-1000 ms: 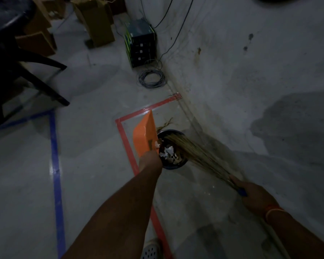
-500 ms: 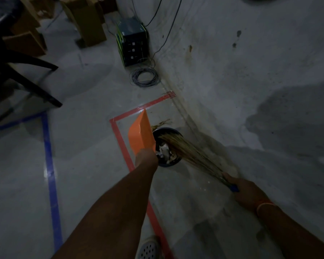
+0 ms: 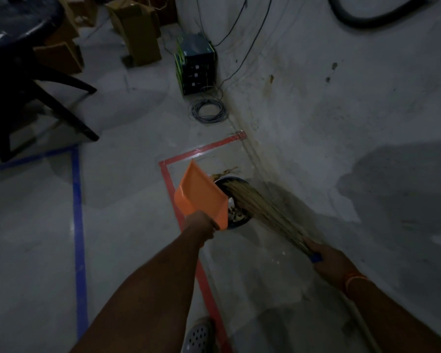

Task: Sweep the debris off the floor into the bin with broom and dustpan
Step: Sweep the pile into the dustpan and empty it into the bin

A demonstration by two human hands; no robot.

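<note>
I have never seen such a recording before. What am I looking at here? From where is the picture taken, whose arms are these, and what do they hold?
There is no machine here. The camera sits on a person's head and looks forward and down, so the two arms at the bottom belong to that person.

The left hand holds an orange dustpan, tipped over a small dark bin that stands on the floor beside the wall. The right hand has its grip on a broom, whose straw bristles reach over the bin's opening. Some light scraps show inside the bin.

On the grey floor you see red tape and blue tape lines, a coil of cable, a dark box with wires, and cardboard boxes further back.
</note>
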